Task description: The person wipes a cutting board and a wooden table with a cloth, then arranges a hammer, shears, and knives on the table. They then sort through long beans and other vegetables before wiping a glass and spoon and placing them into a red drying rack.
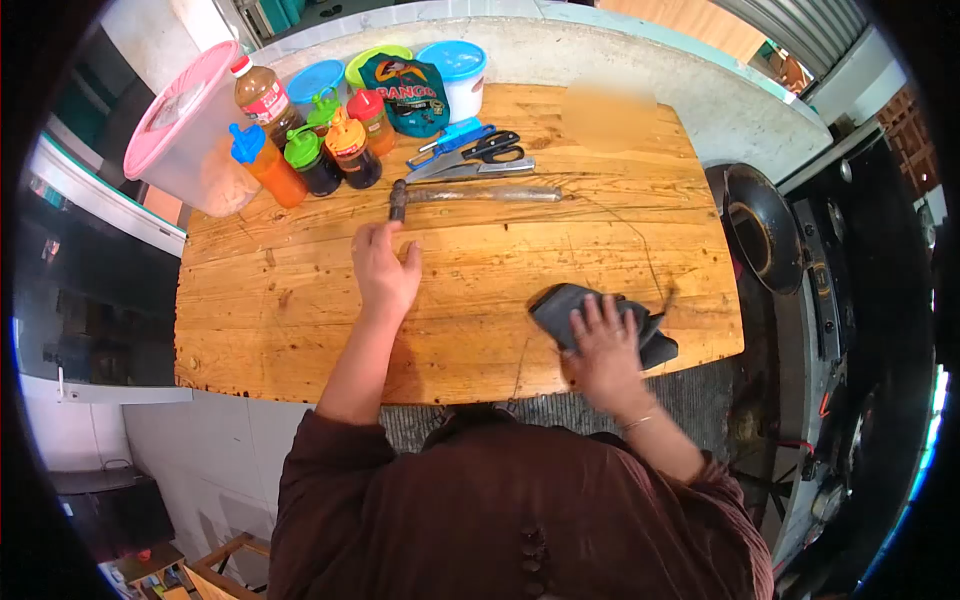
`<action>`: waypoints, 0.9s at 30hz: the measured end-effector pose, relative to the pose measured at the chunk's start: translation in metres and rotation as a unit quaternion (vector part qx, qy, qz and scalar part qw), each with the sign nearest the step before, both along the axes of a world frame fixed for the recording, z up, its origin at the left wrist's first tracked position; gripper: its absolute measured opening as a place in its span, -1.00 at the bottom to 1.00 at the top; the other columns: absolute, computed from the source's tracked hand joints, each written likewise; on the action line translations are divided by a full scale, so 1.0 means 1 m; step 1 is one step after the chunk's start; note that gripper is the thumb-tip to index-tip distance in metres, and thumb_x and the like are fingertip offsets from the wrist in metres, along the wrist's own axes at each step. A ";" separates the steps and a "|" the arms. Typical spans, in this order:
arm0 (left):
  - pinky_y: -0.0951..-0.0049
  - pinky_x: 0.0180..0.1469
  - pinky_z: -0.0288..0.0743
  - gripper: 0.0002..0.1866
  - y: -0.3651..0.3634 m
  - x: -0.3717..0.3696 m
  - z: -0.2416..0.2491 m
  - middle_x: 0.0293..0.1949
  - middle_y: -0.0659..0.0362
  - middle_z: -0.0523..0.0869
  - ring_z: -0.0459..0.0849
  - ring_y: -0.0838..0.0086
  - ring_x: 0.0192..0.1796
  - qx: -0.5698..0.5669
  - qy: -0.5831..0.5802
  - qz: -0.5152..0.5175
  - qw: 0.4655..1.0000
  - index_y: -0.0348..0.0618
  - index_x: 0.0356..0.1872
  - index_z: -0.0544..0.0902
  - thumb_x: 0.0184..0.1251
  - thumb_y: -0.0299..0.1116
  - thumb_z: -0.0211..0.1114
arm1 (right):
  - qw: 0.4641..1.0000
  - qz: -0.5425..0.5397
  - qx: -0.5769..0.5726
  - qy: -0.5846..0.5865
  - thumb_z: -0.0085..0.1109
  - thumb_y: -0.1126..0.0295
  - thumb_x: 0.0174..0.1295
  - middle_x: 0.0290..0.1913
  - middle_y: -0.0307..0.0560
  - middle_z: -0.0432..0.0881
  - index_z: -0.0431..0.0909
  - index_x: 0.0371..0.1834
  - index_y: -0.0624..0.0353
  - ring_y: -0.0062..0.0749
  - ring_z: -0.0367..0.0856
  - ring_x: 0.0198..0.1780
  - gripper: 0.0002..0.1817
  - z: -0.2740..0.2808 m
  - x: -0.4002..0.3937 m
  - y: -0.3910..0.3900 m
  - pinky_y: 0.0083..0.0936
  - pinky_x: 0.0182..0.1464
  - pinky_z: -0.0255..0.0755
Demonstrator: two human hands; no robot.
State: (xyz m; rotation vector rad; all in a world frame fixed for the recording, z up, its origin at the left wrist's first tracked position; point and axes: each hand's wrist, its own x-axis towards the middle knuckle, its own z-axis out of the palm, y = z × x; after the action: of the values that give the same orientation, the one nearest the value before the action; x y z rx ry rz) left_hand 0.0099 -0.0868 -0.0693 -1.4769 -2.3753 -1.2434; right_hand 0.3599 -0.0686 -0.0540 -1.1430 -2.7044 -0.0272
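Observation:
My right hand (605,350) lies flat, fingers spread, on a crumpled black cloth (562,310) at the near right of the wooden table (480,340). It is slightly blurred. Over the table's left half, my left hand (385,268) has its thumb apart from loosely bent fingers and holds nothing. Its fingertips are right by the head of a hammer (480,194), whose handle points right. Just beyond the hammer are black-handled scissors (490,150) and a blue-handled tool (450,140).
Sauce bottles (352,150), a brown-liquid bottle (265,98), a green pouch (405,95), lidded tubs (452,75) and a pink-lidded container (190,140) crowd the back left. A wok (765,230) sits right of the table. A low wall (560,60) runs behind.

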 end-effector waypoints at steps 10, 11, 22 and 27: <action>0.02 0.35 0.24 -0.51 0.082 -0.018 -0.014 0.22 0.04 0.53 0.42 0.08 0.28 -0.060 0.223 -0.106 0.967 -0.17 0.02 0.70 -0.01 -0.30 0.54 | 0.947 -0.307 -0.066 -0.070 -0.37 -0.14 0.55 0.56 0.09 0.22 0.32 0.49 0.11 0.17 0.23 0.49 -0.31 -0.010 0.069 0.138 0.24 0.43 0.03; 0.00 0.36 0.24 -0.42 0.085 -0.018 -0.015 0.24 0.00 0.52 0.40 0.03 0.30 -0.072 0.208 -0.109 0.969 -0.17 0.09 0.65 -0.02 -0.25 0.55 | 0.942 -0.311 -0.092 -0.083 -0.39 -0.16 0.55 0.56 0.10 0.22 0.33 0.49 0.11 0.17 0.25 0.47 -0.30 0.002 0.050 0.133 0.24 0.43 0.04; 0.08 0.60 0.03 0.53 0.148 -0.025 0.038 0.54 -0.18 0.09 0.07 -0.08 0.58 -0.326 0.119 -0.163 0.923 -0.36 0.54 -0.01 -0.48 0.19 0.72 | 0.987 0.028 -0.050 0.153 0.35 0.28 0.10 0.20 0.15 0.52 0.55 0.20 0.09 0.11 0.44 0.28 -0.46 0.041 -0.072 0.161 -0.05 0.30 0.34; 0.06 0.60 -0.02 0.65 0.170 -0.031 0.029 0.57 -0.17 0.05 0.03 -0.02 0.60 -0.362 0.112 -0.173 0.909 -0.40 0.55 -0.08 -0.59 0.30 0.71 | 0.992 0.064 -0.060 0.091 0.29 0.40 0.05 0.18 0.14 0.50 0.57 0.13 0.04 0.06 0.41 0.34 -0.52 0.002 -0.124 0.194 -0.05 0.30 0.36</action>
State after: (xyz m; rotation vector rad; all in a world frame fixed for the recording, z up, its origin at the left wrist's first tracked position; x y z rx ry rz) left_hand -0.0214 0.0830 -0.0404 -2.1573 -2.6044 -0.1414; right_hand 0.2360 0.1257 -0.0523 -0.9496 -2.6392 0.2483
